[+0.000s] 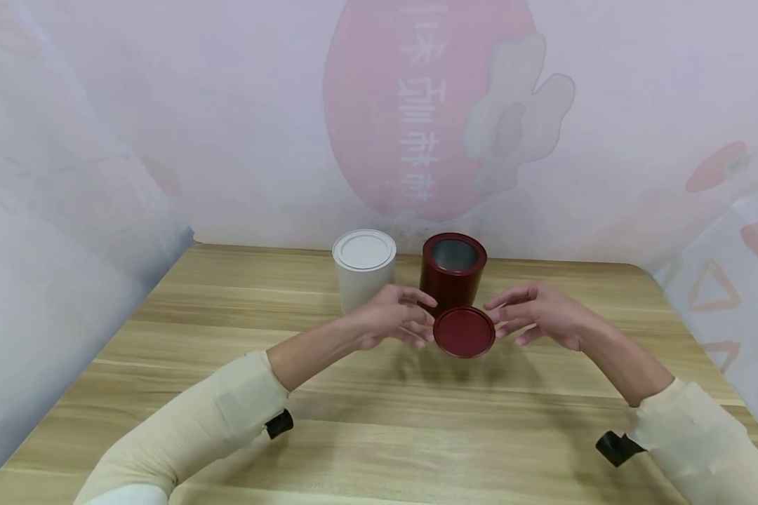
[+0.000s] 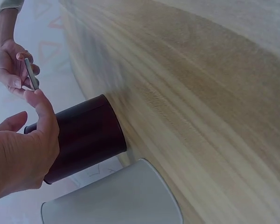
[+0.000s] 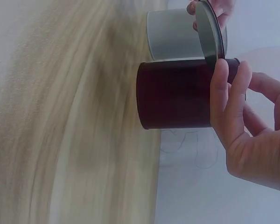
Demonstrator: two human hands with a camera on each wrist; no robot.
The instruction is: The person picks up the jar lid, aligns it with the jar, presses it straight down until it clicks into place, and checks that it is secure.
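A round dark red lid is held just above the table, tilted toward me, between both hands. My left hand pinches its left rim and my right hand pinches its right rim. Right behind the lid stands the open dark red can, its silver inside showing. In the left wrist view the lid shows edge-on between my left thumb and the right hand. In the right wrist view the lid hangs over the can with my right hand beside it.
A white can with its lid on stands to the left of the red can, almost touching it. Both are near the far edge of the wooden table, against a pale printed backdrop. Translucent sheets wall in the left and right sides.
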